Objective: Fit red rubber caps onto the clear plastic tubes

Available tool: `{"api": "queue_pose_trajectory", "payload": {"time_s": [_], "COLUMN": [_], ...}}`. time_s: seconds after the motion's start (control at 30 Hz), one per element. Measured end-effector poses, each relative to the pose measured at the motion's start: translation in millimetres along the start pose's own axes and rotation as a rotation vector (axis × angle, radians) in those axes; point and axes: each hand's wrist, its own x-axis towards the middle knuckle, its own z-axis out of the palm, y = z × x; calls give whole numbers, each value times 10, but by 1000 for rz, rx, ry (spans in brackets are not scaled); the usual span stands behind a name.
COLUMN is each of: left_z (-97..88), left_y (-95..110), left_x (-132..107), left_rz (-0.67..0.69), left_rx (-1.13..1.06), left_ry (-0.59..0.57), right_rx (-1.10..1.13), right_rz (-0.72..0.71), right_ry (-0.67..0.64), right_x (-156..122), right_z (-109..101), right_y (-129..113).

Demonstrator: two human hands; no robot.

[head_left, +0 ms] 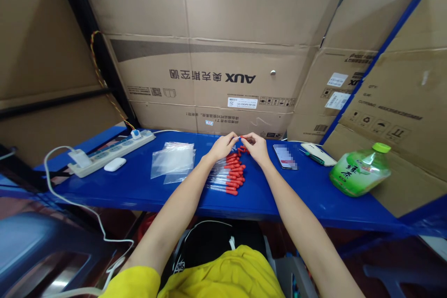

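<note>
Several glass droppers [223,174] with red rubber bulbs lie in a pile on the blue table, their bulbs pointing right. Just beyond the pile, my left hand [223,146] and my right hand [257,148] meet fingertip to fingertip. Between them is a dropper with a red bulb [241,137]; the right fingers pinch at the bulb, while the left fingers close at its pale end. Most of this small piece is hidden by the fingers. Loose red bulbs [243,149] lie under the right hand. Left of my left forearm are clear plastic bags [173,160].
A phone [285,156], a green screwdriver [314,157], a white flat object [319,152] and a green tea bottle [361,172] stand or lie at right. At left are a power strip [115,151] and a white earbud case [115,164]. Cardboard [216,56] walls the back.
</note>
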Motion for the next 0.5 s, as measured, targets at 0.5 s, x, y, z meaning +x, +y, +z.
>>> {"api": "queue_pose_trajectory", "payload": {"time_s": [0.5], "left_z": [-2], "left_y": [97], "left_x": [-8], "left_rz": [-25], "left_rx": [19], "left_ry": [2], "right_rx": [-21], "right_rz": [9], "right_ry": [8], "right_x": [-10], "right_z": [0], "right_y": [-16]}}
